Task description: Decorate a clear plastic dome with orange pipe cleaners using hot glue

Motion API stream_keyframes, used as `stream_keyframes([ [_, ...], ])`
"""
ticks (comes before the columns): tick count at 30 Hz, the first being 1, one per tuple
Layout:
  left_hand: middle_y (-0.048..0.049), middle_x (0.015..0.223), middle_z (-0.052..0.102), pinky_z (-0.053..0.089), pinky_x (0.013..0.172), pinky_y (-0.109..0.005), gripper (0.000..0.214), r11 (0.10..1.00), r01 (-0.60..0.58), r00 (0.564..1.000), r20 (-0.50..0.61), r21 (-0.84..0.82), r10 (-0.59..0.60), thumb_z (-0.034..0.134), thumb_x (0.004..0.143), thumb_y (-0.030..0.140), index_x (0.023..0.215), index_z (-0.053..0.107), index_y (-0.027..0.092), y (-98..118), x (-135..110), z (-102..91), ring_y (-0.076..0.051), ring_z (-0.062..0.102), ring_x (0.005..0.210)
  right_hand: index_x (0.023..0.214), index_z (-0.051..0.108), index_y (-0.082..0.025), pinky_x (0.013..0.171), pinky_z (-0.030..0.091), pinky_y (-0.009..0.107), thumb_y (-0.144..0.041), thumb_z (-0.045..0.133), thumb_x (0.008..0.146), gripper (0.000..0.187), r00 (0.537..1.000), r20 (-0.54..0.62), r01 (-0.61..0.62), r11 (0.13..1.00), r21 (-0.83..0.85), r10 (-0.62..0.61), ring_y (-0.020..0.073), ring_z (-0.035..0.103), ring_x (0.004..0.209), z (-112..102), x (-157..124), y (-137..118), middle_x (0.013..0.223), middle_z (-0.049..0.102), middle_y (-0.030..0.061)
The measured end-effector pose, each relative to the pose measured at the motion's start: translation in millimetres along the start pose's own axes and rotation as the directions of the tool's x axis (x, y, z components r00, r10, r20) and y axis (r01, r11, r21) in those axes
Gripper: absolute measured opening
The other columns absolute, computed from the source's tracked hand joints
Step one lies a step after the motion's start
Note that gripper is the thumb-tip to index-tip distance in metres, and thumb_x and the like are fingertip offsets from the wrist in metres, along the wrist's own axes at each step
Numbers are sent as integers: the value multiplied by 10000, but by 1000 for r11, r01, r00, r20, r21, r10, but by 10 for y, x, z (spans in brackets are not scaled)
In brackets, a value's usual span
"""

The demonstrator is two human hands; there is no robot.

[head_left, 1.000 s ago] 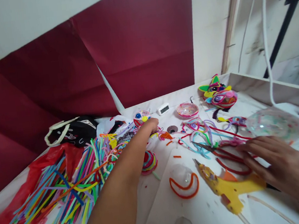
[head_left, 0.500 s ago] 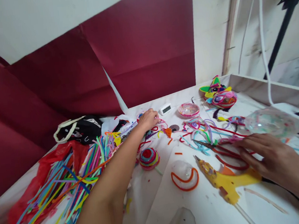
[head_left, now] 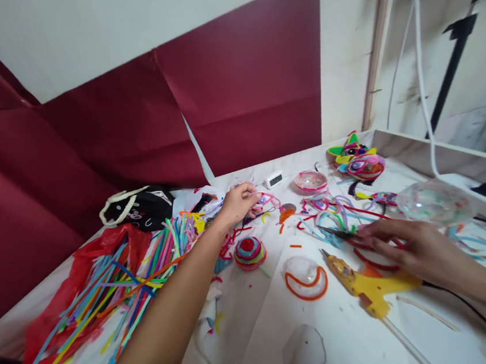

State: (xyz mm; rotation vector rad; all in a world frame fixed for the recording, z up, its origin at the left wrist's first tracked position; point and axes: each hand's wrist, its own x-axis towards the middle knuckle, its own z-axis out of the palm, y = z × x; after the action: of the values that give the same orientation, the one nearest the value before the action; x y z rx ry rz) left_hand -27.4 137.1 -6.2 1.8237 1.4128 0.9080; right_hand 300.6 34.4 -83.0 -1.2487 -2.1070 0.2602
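Observation:
Out over the far middle of the table, my left hand (head_left: 239,205) pinches a pink pipe-cleaner piece (head_left: 267,200) that has a purple eye-like spot. My right hand (head_left: 401,240) is closed over a pair of scissors (head_left: 335,232), whose dark blades point left and whose red handles are mostly under my fingers. Just below lies a yellow glue gun (head_left: 367,289) with a clear glue stick in its back end. Left of its nozzle sits a clear dome (head_left: 302,271) with an orange pipe-cleaner crescent. A ball wrapped in striped pipe cleaners (head_left: 250,254) rests near my left forearm.
Loose pipe cleaners (head_left: 118,282) spread over a red plastic bag (head_left: 46,336) at left, before a black pouch (head_left: 146,209). At the back stand a small white digital clock (head_left: 274,179), a pink-rimmed clear bowl (head_left: 310,181) and colourful figures (head_left: 362,163). A larger clear bowl (head_left: 434,202) stands right.
My left hand has lifted slightly with the pink piece, now showing more clearly. My right hand has moved left along the scissors and closed over them. The view has shifted slightly.

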Motion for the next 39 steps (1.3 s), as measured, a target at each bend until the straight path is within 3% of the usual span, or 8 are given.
stream_keyframes([
  [8,29,626,571,446,395,-169,253,972,-47,998,37,-231,57,660,741,358,811,524,156,82,-347,88,-127,639,529,1149,572,-148,544,427,249,-439,614,751,494,983,182,-59,991,118,37,145,577,590,157,997,-756,793,668,42],
  [12,20,644,592,450,417,-167,230,972,-62,998,14,-225,67,641,757,352,821,537,158,13,-469,107,-114,633,526,897,671,-165,530,379,227,-332,528,825,232,963,254,71,995,67,-86,129,552,556,439,1258,-795,627,636,8],
  [17,25,638,607,425,411,-159,227,946,-63,987,-163,-319,11,658,736,336,814,533,164,-176,-587,92,-114,632,522,799,684,-144,546,365,238,-213,510,810,187,964,256,68,998,2,-66,139,557,565,584,1367,-695,637,650,36],
  [20,39,562,580,388,385,-155,235,926,-32,980,-194,-375,-45,663,731,347,799,538,160,-259,-695,113,-104,598,470,961,677,-144,576,390,240,-165,547,767,234,958,283,49,998,-26,-40,148,589,605,568,1342,-679,707,682,42],
  [24,2,622,628,407,420,-161,272,900,76,990,-74,-429,-119,677,721,375,830,574,148,-325,-886,202,-115,622,541,1147,599,-176,628,449,255,-240,557,788,367,943,329,46,999,8,-46,162,629,681,491,1011,-737,799,704,33],
  [29,-20,645,640,428,421,-182,302,881,158,986,111,-446,-120,680,719,381,873,605,132,-386,-1019,362,-122,620,546,1296,471,-134,885,457,400,-438,637,719,672,920,382,122,990,-69,-86,298,551,1106,528,440,-814,1235,571,169],
  [33,-38,673,649,451,414,-193,320,882,164,974,213,-442,-74,649,748,359,955,630,115,-462,-1042,475,-141,639,568,1342,401,-78,931,387,510,-503,661,677,831,883,454,219,959,-177,-118,357,501,1141,665,272,-818,1237,559,212],
  [39,-65,703,670,519,474,-229,349,879,220,957,266,-422,-112,628,775,365,1010,645,107,-565,-1083,579,-158,662,584,1347,360,-57,914,370,493,-467,657,693,827,881,456,244,947,-207,-127,341,515,1097,748,266,-807,1175,592,208],
])
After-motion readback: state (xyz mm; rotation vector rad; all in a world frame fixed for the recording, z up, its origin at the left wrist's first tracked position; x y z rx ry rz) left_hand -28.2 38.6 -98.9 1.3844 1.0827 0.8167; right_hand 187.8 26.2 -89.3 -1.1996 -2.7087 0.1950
